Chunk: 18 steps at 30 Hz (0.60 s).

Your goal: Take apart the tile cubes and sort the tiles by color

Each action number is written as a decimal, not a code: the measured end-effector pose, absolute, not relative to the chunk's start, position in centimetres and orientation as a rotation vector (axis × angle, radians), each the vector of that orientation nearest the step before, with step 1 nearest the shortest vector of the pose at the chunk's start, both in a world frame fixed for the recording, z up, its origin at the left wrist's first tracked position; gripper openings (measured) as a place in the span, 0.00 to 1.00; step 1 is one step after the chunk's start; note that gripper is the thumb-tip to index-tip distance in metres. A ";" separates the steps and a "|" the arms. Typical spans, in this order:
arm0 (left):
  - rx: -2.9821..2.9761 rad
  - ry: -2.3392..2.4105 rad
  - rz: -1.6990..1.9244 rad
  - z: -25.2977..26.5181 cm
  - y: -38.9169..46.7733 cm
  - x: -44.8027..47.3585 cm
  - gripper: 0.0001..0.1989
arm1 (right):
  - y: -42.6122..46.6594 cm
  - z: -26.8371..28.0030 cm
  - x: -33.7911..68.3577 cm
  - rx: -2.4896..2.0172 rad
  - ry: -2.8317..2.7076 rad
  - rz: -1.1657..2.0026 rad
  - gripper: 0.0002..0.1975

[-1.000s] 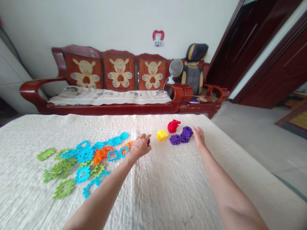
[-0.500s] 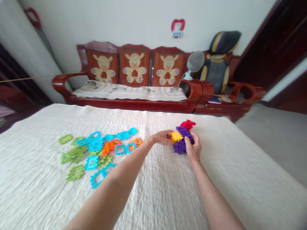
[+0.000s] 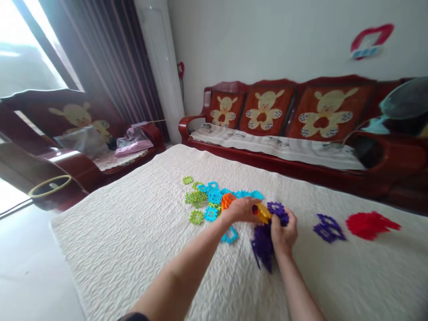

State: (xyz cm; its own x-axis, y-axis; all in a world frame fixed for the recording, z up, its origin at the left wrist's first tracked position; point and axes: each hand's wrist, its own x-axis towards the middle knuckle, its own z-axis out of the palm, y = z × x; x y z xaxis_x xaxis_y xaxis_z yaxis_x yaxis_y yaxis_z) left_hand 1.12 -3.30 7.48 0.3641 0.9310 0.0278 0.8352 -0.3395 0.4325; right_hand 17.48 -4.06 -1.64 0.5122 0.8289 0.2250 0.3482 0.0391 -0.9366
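Pinching; left hand [image 3: 243, 209]: yellow pieces [image 3: 264, 214] at fingertips; right hand [image 3: 285, 232]: purple pieces [image 3: 262, 244] around thumb

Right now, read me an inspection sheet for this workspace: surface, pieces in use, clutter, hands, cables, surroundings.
Surface: pale quilted cloth, wrinkled texture.
Pieces in use: yellow pieces, purple pieces; can't tell if the lower purple bunch is held.
Clutter: green pieces, blue pieces and orange pieces jumbled together; a separate purple group and red pieces off to the right.
Left hand: gripping the yellow pieces.
Right hand: gripping purple pieces.
Cables: thin pale line beside the fan, perhaps its cord.
Surroundings: wooden sofa, dark curtain.
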 end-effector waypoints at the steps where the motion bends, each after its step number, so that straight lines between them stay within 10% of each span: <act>1: 2.289 1.566 0.384 7.5 -3.3 -0.3 0.18 | -3.8 -1.7 15.5 -1.527 -1.099 0.534 0.32; 18: 1.736 2.549 0.387 7.1 -3.6 -16.4 0.27 | -1.1 1.0 2.8 -0.827 -1.718 0.562 0.19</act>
